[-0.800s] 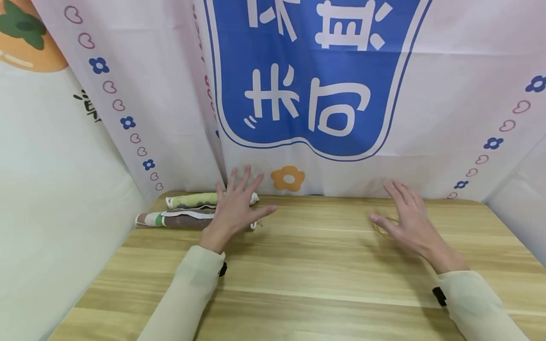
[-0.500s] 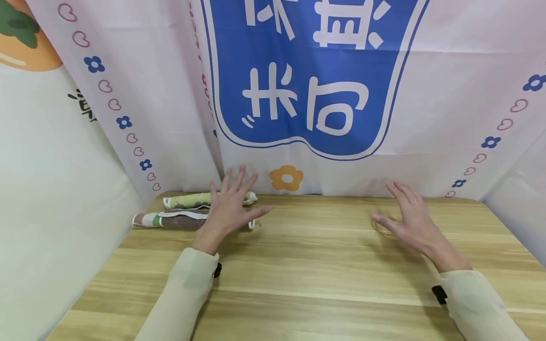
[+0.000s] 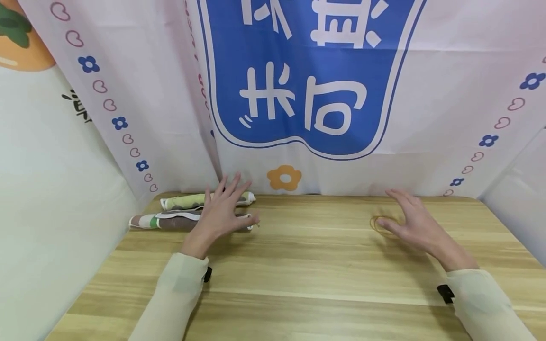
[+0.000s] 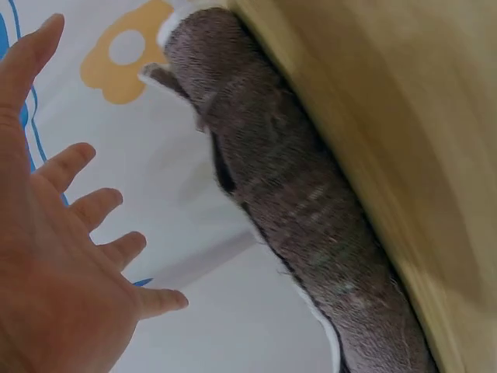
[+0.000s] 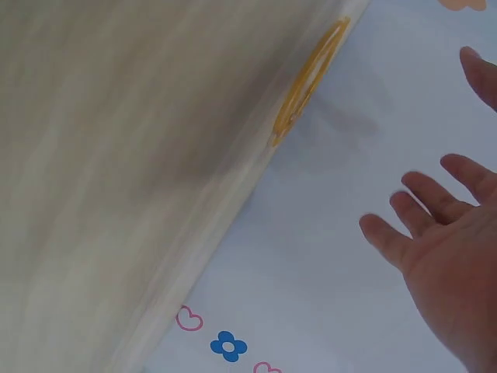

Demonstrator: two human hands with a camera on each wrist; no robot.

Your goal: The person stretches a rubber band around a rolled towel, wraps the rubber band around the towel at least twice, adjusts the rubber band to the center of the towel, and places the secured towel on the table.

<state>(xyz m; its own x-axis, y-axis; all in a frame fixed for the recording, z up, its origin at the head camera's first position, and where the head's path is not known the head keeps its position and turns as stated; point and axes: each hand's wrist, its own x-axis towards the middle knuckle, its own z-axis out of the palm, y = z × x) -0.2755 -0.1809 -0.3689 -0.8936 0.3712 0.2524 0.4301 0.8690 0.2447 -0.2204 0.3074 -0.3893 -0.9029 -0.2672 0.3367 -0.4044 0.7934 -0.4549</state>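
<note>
Two rolled cloths, which look like towels, lie side by side at the back left of the table. The nearer roll [image 3: 175,221] is brown with a white edge and a green and pinkish end; the farther roll [image 3: 187,201] is yellow-green. My left hand [image 3: 219,214] hovers over both with fingers spread, hiding part of them. In the left wrist view the brown roll [image 4: 287,179] is beside the open palm. At the right, several thin yellow-orange rubber bands [image 5: 291,101] lie on the table. My right hand [image 3: 415,225] is above them, fingers extended, holding nothing.
The wood-grain table [image 3: 298,265] ends against a printed cloth backdrop [image 3: 439,94] with a large blue patch. A white cloth wall [image 3: 55,199] stands along the left side. Dark straps [image 3: 446,293] show at both wrists.
My left hand has moved left and slightly down over the rolls. The right hand's fingers have lowered toward the rubber bands. The whole scene shifts slightly left in the head view.
</note>
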